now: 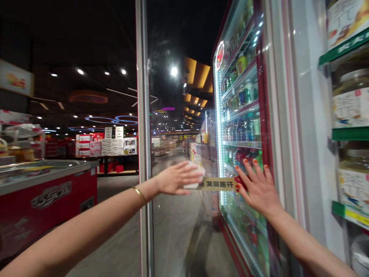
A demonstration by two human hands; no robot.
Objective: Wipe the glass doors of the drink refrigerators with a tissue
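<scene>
An open glass door (175,234) with a metal frame (143,115) stands in front of me. On its pane my left hand (175,179), a gold bangle at the wrist, lies with fingers stretched over a white cloth (196,169). The cloth is pressed under the palm and fingers, partly hidden and a little blurred. A gold sticker strip (220,184) with mirrored lettering runs across the glass, between the two hands. My right hand (256,188), with orange nails, is spread flat by the strip's red right end. It holds nothing.
Beyond the glass stands a lit drinks cooler (242,127) with bottles and cans. Shelves of labelled jars (353,100) are close on the right. A red chest freezer (49,204) is at left, with stacked boxes (112,144) behind it.
</scene>
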